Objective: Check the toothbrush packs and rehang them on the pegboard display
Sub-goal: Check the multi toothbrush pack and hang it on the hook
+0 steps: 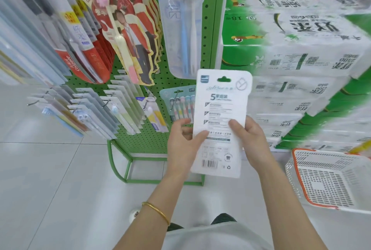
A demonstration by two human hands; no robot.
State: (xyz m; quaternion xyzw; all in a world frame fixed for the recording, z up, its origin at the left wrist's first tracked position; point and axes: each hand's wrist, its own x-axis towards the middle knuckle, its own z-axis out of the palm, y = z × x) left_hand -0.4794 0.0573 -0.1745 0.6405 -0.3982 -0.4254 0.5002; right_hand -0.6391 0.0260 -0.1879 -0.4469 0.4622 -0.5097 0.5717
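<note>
head view: a person held a white toothbrush pack upright in front of the green pegboard display, its printed back and barcode turned to the camera. the left hand gripped the pack's left edge, thumb laid across the print and fingers behind. the right hand pinched the right edge the same way. both held at about mid-height, which left the hang hole at the top free.

the pack looked light and flat, a thin card and film sleeve likely to bend if squeezed at the middle. its smooth face could slide under a loose thumb. an edge grip low down, as here, would probably suit threading the hole onto a peg, with one hand free to steady the top.

just behind it, a matching five-brush pack hung on a hook, the likely place to rehang it. stacked tissue bales stood to the right, and a white basket with an orange rim sat near the floor.
</note>
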